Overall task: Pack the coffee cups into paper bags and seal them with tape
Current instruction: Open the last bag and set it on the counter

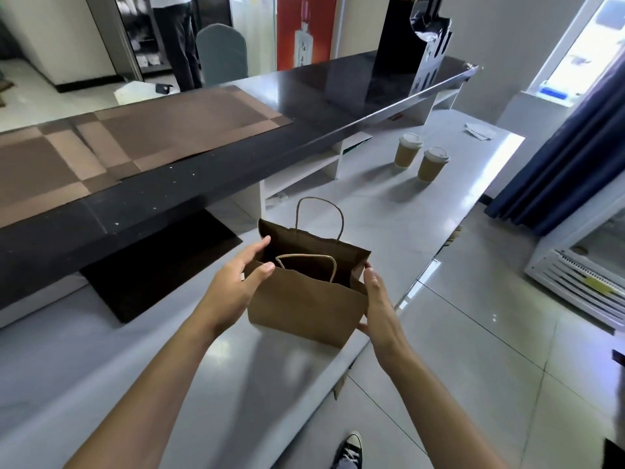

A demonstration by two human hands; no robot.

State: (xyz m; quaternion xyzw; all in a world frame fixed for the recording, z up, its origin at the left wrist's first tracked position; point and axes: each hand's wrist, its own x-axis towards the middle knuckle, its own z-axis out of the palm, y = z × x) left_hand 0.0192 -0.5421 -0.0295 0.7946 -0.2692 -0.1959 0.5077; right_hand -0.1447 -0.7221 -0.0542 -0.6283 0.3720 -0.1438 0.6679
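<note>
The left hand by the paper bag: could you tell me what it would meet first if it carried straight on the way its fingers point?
The left hand points right, toward the paper bag. Its fingertips already sit at the bag's left edge near the open mouth, so it would likely press into that side wall first, though depth is unclear.

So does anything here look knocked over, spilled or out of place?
Nothing stands out. The paper bag stands upright and open between both hands, and the two lidded coffee cups stand upright on the counter, no spills.

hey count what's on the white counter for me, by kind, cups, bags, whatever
Coffee cups with white lids: 2
Brown paper bag, open, held between both hands: 1
Pale papers at the far end, number unclear: 1 pile
Total: 4
</note>
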